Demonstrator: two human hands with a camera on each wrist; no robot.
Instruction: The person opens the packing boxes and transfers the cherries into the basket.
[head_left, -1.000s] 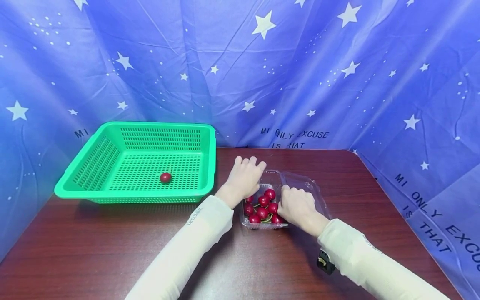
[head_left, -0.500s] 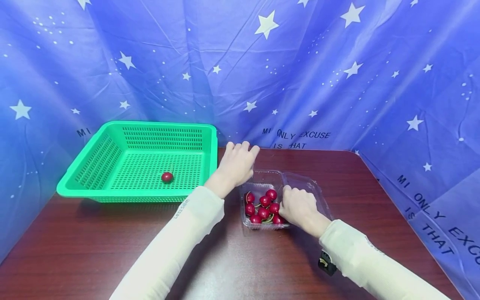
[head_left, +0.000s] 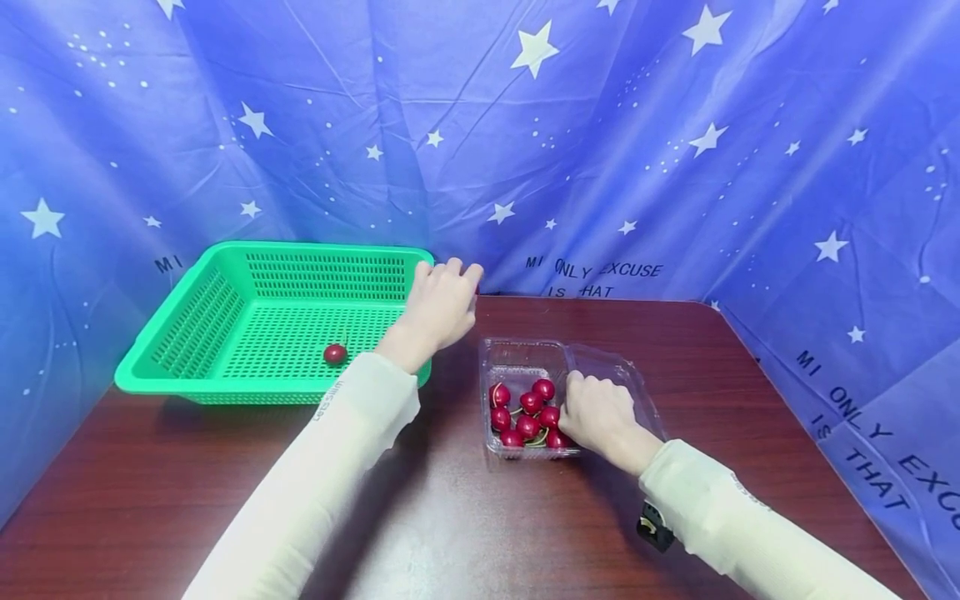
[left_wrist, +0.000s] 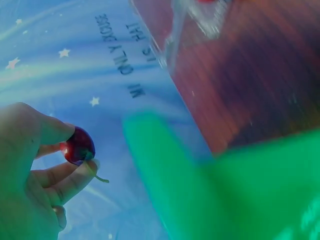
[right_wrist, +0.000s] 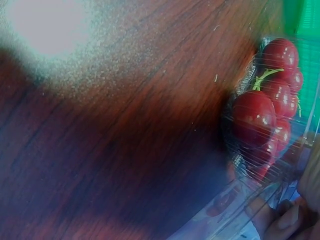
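My left hand (head_left: 438, 308) is over the right rim of the green basket (head_left: 225, 386). In the left wrist view its thumb and fingers pinch a dark red cherry (left_wrist: 80, 146) with a short green stem. One cherry (head_left: 335, 354) lies on the basket floor. To the right stands a clear plastic box (head_left: 525, 353) with its lid folded open, holding several cherries (head_left: 528, 427). My right hand (head_left: 600, 417) grips the box at its right side, where lid and tray meet; the right wrist view shows curled fingers (right_wrist: 290, 217) against the clear plastic.
Everything stands on a dark red-brown wooden table (head_left: 480, 517). A blue curtain (head_left: 465, 100) with white stars hangs behind it and along the right side. The basket's raised wall lies right below my left hand.
My left hand has moved left and away from the box to the basket's right rim, carrying the cherry. The right hand and the box have stayed in place.
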